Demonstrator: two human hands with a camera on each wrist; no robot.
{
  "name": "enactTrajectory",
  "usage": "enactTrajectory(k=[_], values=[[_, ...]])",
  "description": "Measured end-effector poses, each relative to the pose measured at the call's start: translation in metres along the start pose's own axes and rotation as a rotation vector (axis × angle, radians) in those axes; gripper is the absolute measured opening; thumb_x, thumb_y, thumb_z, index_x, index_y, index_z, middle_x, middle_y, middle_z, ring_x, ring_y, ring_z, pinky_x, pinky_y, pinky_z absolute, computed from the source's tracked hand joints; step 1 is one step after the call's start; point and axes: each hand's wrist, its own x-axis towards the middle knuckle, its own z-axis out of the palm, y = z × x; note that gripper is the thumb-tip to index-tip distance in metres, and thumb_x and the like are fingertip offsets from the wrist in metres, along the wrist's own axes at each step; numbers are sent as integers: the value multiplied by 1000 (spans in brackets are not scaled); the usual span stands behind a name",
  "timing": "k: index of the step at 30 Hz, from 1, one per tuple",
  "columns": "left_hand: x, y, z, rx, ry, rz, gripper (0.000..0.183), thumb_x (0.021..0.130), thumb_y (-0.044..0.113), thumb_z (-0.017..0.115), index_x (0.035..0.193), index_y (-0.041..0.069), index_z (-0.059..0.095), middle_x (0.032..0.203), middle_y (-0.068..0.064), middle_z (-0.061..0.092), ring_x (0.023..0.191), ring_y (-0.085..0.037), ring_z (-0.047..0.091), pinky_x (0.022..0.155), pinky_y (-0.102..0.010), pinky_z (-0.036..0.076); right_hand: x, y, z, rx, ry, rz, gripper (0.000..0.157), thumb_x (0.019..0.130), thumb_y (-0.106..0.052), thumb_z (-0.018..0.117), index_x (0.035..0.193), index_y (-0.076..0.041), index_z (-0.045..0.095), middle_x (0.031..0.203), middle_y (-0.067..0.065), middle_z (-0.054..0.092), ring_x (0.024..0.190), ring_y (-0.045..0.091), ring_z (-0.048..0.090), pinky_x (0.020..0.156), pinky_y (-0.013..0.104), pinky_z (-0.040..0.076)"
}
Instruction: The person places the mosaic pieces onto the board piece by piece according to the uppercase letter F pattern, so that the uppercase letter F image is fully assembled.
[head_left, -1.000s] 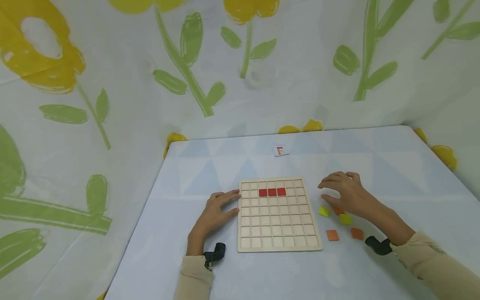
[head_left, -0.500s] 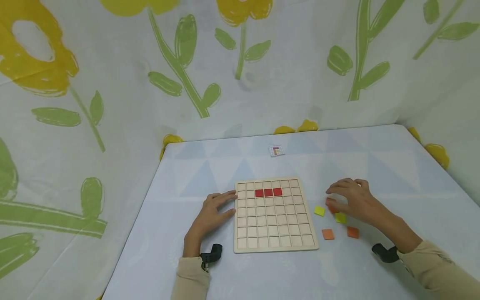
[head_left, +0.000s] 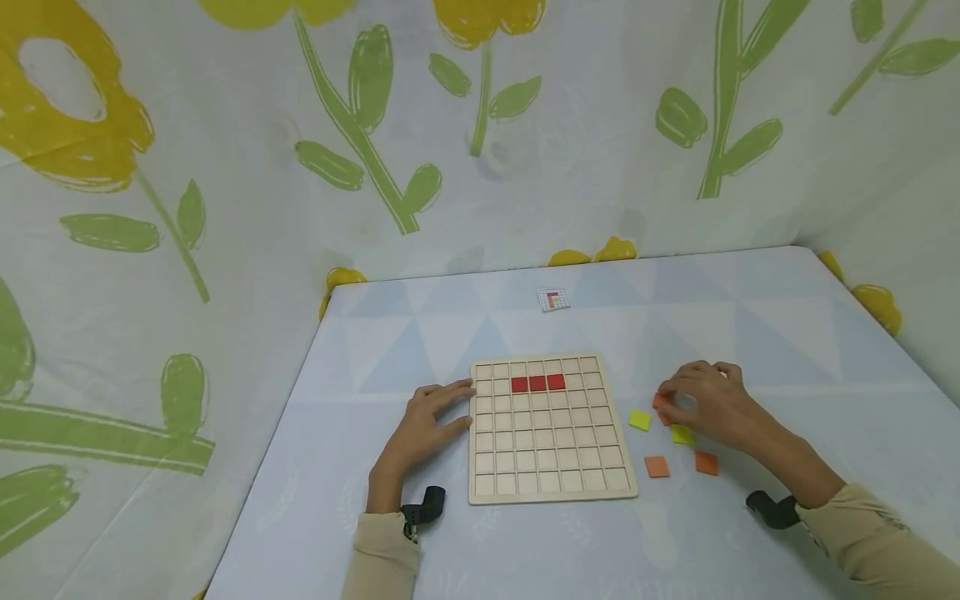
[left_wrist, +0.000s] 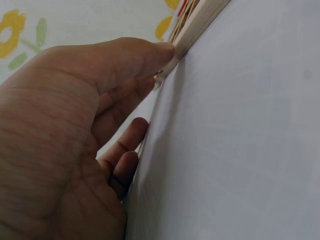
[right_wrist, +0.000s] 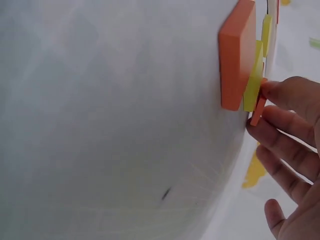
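A wooden grid board (head_left: 558,442) lies on the table, with a row of 3 red square tiles (head_left: 537,383) in its upper part. Against the board's left edge rest the thumb and fingertips of my left hand (head_left: 427,425), the fingers loosely extended. To the right of the board, my right hand (head_left: 712,404) pinches an orange square tile (right_wrist: 259,109) between thumb and fingers, low at the table. Around it lie a yellow tile (head_left: 640,419), another yellow tile (head_left: 682,434) near the thumb, and two orange tiles, one nearer the board (head_left: 657,467) and one farther right (head_left: 707,463).
A small card (head_left: 553,300) printed with a coloured grid pattern lies behind the board. The pale blue-patterned table (head_left: 405,550) meets a flower-printed cloth (head_left: 585,183) at its back and right.
My right hand has moved down and slightly right onto the orange tile, and its thumb and fingers have closed on it. My left hand stays at the board's edge.
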Motion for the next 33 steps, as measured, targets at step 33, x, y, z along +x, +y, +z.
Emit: enactTrajectory(k=[33], values=[[0, 0, 0, -9, 16, 25, 45, 92, 30, 73, 136, 24, 65, 148, 16, 50, 133, -28, 38, 106, -57, 31, 32, -26, -3, 25, 86, -149, 25, 72, -8, 89, 92, -14, 76, 96, -3, 67, 102, 27, 57, 89, 64, 30]])
